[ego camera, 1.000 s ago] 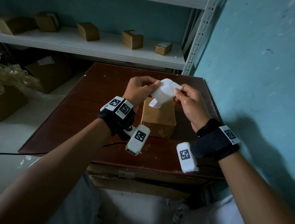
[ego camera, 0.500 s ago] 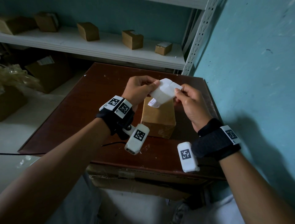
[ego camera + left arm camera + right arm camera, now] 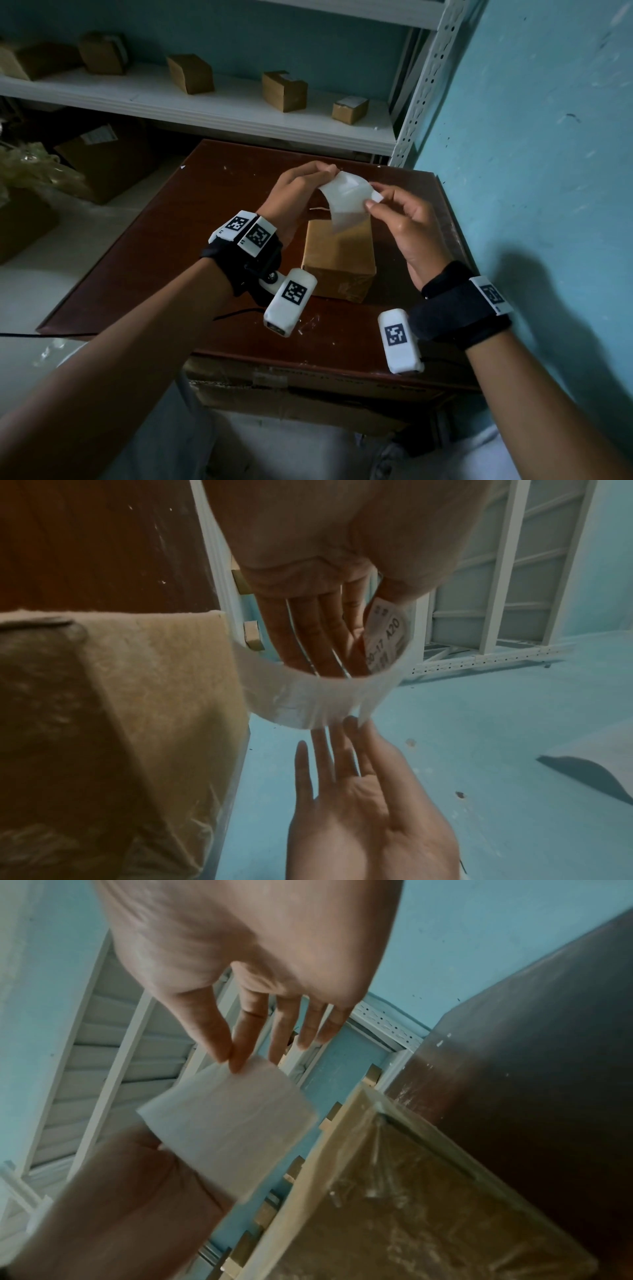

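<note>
A white, curled paper label hangs in the air directly above the brown, tape-wrapped cardboard box, clear of its top, stretched between both hands. The left hand sits above the box's far left corner, fingers curled in, pinching the label's left end between thumb and fingertips. The left wrist view shows black print on the label's inner face close to that thumb. The right hand is above the box's far right corner and nips the label's right corner between thumb and forefinger, while its other fingers stand loosely spread and hold nothing. Between the two grips the sheet bows into an arc, and a thin, half-transparent flap of it droops toward the box's far edge; whether that flap touches the cardboard cannot be told. The box stands on a dark reddish-brown wooden surface, nearer its right side. Beyond the box runs a white metal shelf bearing several small brown cartons, and to the right of the box rises a turquoise painted wall.
</note>
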A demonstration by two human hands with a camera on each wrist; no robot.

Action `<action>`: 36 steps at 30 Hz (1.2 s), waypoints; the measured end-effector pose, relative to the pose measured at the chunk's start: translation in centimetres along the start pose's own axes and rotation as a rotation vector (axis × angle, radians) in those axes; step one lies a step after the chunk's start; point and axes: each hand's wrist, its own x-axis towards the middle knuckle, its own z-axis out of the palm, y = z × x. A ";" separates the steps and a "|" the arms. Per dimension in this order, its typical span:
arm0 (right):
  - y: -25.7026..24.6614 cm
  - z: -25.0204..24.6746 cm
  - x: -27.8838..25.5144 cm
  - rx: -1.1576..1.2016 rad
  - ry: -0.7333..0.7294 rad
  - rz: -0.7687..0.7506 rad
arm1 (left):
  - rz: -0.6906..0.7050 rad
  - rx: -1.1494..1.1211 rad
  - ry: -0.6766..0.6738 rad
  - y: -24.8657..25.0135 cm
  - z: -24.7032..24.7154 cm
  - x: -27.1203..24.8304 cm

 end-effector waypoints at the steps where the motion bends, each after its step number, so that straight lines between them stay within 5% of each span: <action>1: -0.1 0.0 -0.2 0.024 -0.003 0.007 | -0.004 0.003 0.006 0.0 0.0 0.1; 8: -0.1 0.5 0.0 0.019 0.155 0.002 | -0.087 -0.092 -0.037 0.0 0.5 0.2; 16: 0.1 1.1 -0.1 -0.006 0.326 -0.039 | -0.078 0.089 0.030 -1.3 1.2 0.1; 26: -0.1 1.4 -0.2 0.059 0.378 -0.056 | -0.052 0.064 0.081 -1.8 2.0 -0.2; 36: -0.5 1.1 -0.3 0.040 0.238 0.059 | -0.010 0.103 0.070 -1.5 1.8 -0.5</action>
